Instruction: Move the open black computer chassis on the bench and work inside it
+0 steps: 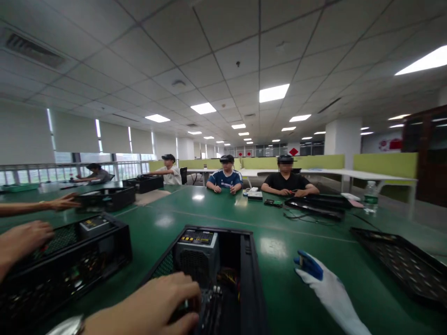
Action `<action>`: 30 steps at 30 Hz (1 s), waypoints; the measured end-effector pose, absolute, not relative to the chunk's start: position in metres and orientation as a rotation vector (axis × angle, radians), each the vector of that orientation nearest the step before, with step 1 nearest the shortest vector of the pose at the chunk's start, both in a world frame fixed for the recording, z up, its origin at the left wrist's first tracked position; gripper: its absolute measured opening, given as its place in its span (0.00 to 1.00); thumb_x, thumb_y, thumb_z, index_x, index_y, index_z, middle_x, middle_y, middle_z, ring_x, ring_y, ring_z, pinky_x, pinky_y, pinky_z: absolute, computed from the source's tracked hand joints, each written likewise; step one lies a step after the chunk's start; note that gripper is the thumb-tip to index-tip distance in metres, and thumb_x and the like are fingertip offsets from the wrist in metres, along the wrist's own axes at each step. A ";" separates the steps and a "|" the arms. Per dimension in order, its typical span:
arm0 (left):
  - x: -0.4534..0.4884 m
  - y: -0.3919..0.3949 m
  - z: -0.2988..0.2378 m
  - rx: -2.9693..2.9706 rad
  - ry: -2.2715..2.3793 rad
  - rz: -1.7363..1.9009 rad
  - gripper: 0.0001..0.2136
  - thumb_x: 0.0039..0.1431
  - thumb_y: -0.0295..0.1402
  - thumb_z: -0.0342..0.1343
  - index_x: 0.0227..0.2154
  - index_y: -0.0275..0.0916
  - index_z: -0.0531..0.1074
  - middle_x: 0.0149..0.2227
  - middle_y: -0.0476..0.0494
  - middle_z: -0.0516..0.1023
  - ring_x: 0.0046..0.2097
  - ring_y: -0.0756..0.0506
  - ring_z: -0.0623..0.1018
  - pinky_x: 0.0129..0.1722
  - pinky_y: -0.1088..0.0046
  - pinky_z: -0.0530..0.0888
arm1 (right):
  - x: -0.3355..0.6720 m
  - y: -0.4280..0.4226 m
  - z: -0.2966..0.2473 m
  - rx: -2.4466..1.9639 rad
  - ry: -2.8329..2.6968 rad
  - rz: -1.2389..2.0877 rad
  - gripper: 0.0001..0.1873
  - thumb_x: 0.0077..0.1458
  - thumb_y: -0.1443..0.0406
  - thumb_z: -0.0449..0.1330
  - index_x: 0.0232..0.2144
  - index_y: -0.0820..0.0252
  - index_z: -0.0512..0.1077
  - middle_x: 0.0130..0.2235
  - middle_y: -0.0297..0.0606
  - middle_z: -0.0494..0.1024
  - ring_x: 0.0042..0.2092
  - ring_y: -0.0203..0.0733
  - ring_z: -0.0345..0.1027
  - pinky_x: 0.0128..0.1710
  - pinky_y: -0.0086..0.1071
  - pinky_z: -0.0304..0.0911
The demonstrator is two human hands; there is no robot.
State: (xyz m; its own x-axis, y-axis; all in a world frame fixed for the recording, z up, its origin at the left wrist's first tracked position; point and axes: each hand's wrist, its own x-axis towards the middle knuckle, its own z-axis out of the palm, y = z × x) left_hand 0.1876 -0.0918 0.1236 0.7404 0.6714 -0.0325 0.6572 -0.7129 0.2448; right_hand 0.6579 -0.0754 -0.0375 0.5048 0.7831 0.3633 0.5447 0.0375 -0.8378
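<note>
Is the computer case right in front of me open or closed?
Open. The computer case has its side off, exposing the power supply and wiring; the left hand reaches inside.

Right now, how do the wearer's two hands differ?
The left hand is bare and reaches into the open computer case; the right hand wears a white glove with blue fingertips and lies flat on the green table, clear of the case. The left wrist carries a watch. Neither visibly holds anything.

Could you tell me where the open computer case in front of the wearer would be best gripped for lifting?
Probably the computer case by its upright side wall, from the right: that top edge is bare, while the left hand covers the interior and the gloved right hand lies beside it.
</note>
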 end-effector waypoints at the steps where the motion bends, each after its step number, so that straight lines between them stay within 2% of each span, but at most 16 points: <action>1: 0.184 -0.088 0.127 2.721 1.037 0.098 0.15 0.64 0.39 0.54 0.52 0.50 0.73 0.52 0.46 0.76 0.53 0.39 0.77 0.56 0.59 0.74 | 0.643 -0.084 -0.022 -1.589 -1.211 0.277 0.41 0.46 0.44 0.64 0.58 0.59 0.71 0.49 0.44 0.81 0.53 0.58 0.73 0.57 0.46 0.66; 3: 0.183 -0.068 0.120 2.786 1.080 -0.071 0.28 0.57 0.45 0.62 0.61 0.52 0.66 0.59 0.38 0.71 0.60 0.29 0.72 0.59 0.45 0.72 | 0.607 -0.101 0.021 -1.509 -1.389 0.352 0.36 0.48 0.48 0.66 0.56 0.57 0.72 0.49 0.43 0.81 0.51 0.55 0.75 0.53 0.43 0.69; 5: 0.188 -0.044 0.104 2.773 1.143 -0.331 0.41 0.50 0.52 0.66 0.66 0.52 0.60 0.62 0.29 0.69 0.61 0.20 0.70 0.55 0.35 0.71 | 0.561 -0.116 0.073 -1.483 -1.671 0.437 0.31 0.50 0.53 0.66 0.56 0.55 0.73 0.49 0.42 0.81 0.48 0.52 0.76 0.48 0.39 0.72; 7: 0.197 -0.026 0.091 2.681 1.171 -0.485 0.46 0.45 0.55 0.68 0.66 0.48 0.60 0.59 0.25 0.72 0.58 0.19 0.73 0.52 0.35 0.73 | 0.511 -0.122 0.120 -1.594 -1.989 0.369 0.28 0.49 0.60 0.70 0.54 0.52 0.75 0.48 0.39 0.81 0.46 0.49 0.76 0.45 0.36 0.72; 9: 0.203 -0.020 0.087 2.631 1.149 -0.505 0.47 0.40 0.53 0.71 0.64 0.44 0.63 0.55 0.24 0.75 0.53 0.21 0.77 0.52 0.40 0.75 | 0.462 -0.116 0.152 -1.731 -2.293 0.260 0.24 0.46 0.67 0.74 0.48 0.55 0.78 0.44 0.39 0.82 0.44 0.49 0.76 0.45 0.34 0.71; 12: 0.196 -0.038 0.096 2.773 1.095 -0.403 0.49 0.34 0.45 0.76 0.62 0.42 0.65 0.59 0.21 0.71 0.57 0.21 0.75 0.54 0.42 0.75 | 0.403 -0.088 0.159 -1.878 -2.704 0.017 0.22 0.48 0.69 0.74 0.46 0.64 0.78 0.45 0.51 0.81 0.48 0.59 0.76 0.49 0.42 0.72; 14: 0.182 -0.064 0.109 2.891 1.052 -0.296 0.46 0.41 0.40 0.74 0.65 0.45 0.62 0.65 0.19 0.63 0.61 0.21 0.71 0.56 0.41 0.73 | 0.370 -0.064 0.141 -1.881 -2.870 -0.021 0.22 0.50 0.67 0.73 0.48 0.68 0.77 0.46 0.57 0.80 0.49 0.64 0.76 0.49 0.47 0.72; 17: 0.163 -0.102 0.130 2.904 1.127 -0.244 0.42 0.52 0.35 0.68 0.68 0.49 0.56 0.68 0.20 0.56 0.64 0.24 0.69 0.58 0.40 0.71 | 0.327 -0.032 0.101 -1.822 -2.956 0.143 0.17 0.52 0.70 0.69 0.46 0.65 0.78 0.46 0.53 0.81 0.48 0.59 0.77 0.48 0.43 0.74; 20: 0.159 -0.120 0.144 2.861 1.268 -0.207 0.44 0.48 0.31 0.72 0.67 0.46 0.58 0.67 0.19 0.58 0.64 0.25 0.68 0.59 0.42 0.71 | 0.300 -0.013 0.080 -1.829 -2.940 0.236 0.17 0.52 0.74 0.66 0.46 0.63 0.78 0.47 0.51 0.81 0.47 0.55 0.78 0.46 0.38 0.75; 22: 0.163 -0.119 0.146 2.884 1.232 -0.156 0.44 0.45 0.28 0.72 0.66 0.46 0.60 0.66 0.19 0.60 0.64 0.24 0.67 0.59 0.42 0.71 | 0.302 -0.009 0.087 -1.819 -2.916 0.217 0.20 0.46 0.75 0.70 0.44 0.64 0.79 0.46 0.52 0.82 0.48 0.58 0.77 0.48 0.41 0.74; 24: 0.167 -0.113 0.141 2.942 1.161 -0.123 0.40 0.49 0.28 0.70 0.65 0.44 0.62 0.64 0.18 0.63 0.64 0.21 0.67 0.58 0.39 0.70 | 0.324 -0.013 0.106 -1.779 -2.865 0.149 0.25 0.40 0.75 0.73 0.44 0.63 0.79 0.47 0.51 0.81 0.50 0.61 0.76 0.54 0.45 0.71; 25: 0.167 -0.110 0.135 2.979 1.140 -0.097 0.35 0.54 0.30 0.66 0.65 0.42 0.63 0.63 0.17 0.64 0.64 0.20 0.66 0.58 0.37 0.70 | 0.343 -0.018 0.117 -1.762 -2.839 0.111 0.26 0.41 0.74 0.72 0.46 0.62 0.79 0.48 0.50 0.81 0.52 0.60 0.75 0.56 0.47 0.69; 27: 0.164 -0.105 0.116 3.066 1.086 0.077 0.25 0.65 0.33 0.55 0.64 0.37 0.65 0.61 0.16 0.67 0.65 0.21 0.66 0.58 0.37 0.69 | 0.387 -0.037 0.131 -1.718 -2.620 0.056 0.26 0.50 0.68 0.69 0.53 0.57 0.75 0.52 0.46 0.79 0.54 0.56 0.73 0.59 0.47 0.68; 28: 0.161 -0.103 0.103 3.090 1.016 0.210 0.21 0.69 0.33 0.49 0.63 0.37 0.67 0.60 0.19 0.70 0.64 0.23 0.68 0.57 0.40 0.71 | 0.410 -0.051 0.132 -1.696 -2.446 0.040 0.25 0.55 0.64 0.65 0.56 0.53 0.73 0.53 0.44 0.78 0.56 0.54 0.72 0.59 0.47 0.68; 30: 0.152 -0.103 0.072 3.073 0.804 0.450 0.18 0.72 0.36 0.43 0.59 0.44 0.71 0.53 0.33 0.78 0.57 0.33 0.76 0.54 0.53 0.76 | 0.448 -0.082 0.121 -1.621 -1.991 0.022 0.24 0.61 0.54 0.60 0.59 0.47 0.69 0.54 0.43 0.77 0.57 0.53 0.70 0.57 0.49 0.71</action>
